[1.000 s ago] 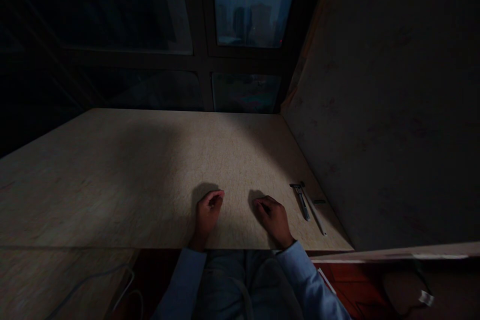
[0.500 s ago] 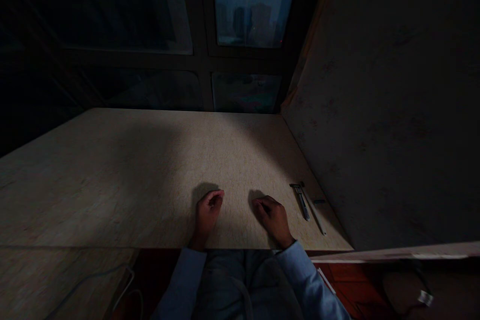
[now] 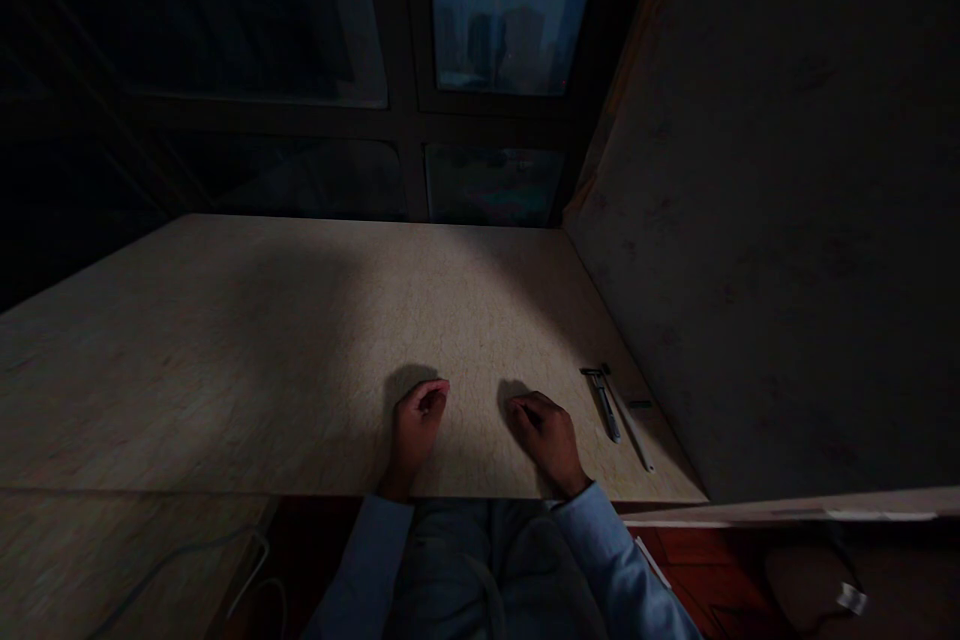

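Note:
My left hand (image 3: 415,426) rests on the near edge of a pale wooden tabletop (image 3: 300,340), fingers curled in loosely with nothing visible in them. My right hand (image 3: 547,435) lies a little to its right, also on the tabletop, fingers curled under and empty as far as the dim light shows. To the right of my right hand lie a small metal tool (image 3: 604,398) and a thin white stick (image 3: 631,428), side by side and untouched. Both forearms are in light blue sleeves.
A pale upright board (image 3: 765,220) walls off the right side of the table. Dark windows (image 3: 510,10) stand behind the far edge. A thin cable (image 3: 225,560) loops at the lower left, and another cable with a white plug (image 3: 851,595) lies at the lower right.

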Motion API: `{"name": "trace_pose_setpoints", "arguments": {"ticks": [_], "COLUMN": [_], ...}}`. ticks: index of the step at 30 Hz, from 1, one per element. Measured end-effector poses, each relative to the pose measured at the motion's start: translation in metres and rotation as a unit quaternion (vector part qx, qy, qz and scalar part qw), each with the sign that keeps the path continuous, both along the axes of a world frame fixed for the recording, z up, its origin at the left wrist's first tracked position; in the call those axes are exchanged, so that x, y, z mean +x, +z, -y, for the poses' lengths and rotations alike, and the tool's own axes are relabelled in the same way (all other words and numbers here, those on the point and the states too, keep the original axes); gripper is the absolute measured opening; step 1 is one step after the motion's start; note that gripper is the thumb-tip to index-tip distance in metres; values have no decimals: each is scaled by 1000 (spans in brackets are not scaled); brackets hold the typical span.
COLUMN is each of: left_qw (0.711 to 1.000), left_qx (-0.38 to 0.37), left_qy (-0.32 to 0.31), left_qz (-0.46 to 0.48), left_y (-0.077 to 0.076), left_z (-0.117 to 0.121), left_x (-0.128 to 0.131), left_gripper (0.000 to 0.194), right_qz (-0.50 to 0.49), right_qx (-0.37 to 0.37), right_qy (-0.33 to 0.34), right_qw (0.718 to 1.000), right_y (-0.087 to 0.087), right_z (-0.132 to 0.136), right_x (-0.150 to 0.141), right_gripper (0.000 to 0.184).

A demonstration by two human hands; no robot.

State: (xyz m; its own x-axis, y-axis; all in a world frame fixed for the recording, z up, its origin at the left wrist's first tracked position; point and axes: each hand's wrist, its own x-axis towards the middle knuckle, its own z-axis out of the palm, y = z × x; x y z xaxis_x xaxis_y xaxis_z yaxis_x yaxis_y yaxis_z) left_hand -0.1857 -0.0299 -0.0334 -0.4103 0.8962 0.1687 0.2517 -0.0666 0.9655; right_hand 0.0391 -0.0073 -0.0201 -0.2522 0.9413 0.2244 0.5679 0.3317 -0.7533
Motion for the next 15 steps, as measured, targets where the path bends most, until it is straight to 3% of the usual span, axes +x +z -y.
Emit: {"name": "trace_pose_setpoints", "arguments": {"ticks": [15], "left_qw": [1000], "left_qx": [-2], "left_qy": [8], "left_qz": [1], "left_y": [0], "left_z": [0], "left_x": [1], "left_gripper": [27], "right_qz": [1], "right_qx": [10], "right_qy": [5], "right_qw": [1000], "right_y": [-3], "right_z": [-1], "right_x": [1], "right_gripper": [29]}}
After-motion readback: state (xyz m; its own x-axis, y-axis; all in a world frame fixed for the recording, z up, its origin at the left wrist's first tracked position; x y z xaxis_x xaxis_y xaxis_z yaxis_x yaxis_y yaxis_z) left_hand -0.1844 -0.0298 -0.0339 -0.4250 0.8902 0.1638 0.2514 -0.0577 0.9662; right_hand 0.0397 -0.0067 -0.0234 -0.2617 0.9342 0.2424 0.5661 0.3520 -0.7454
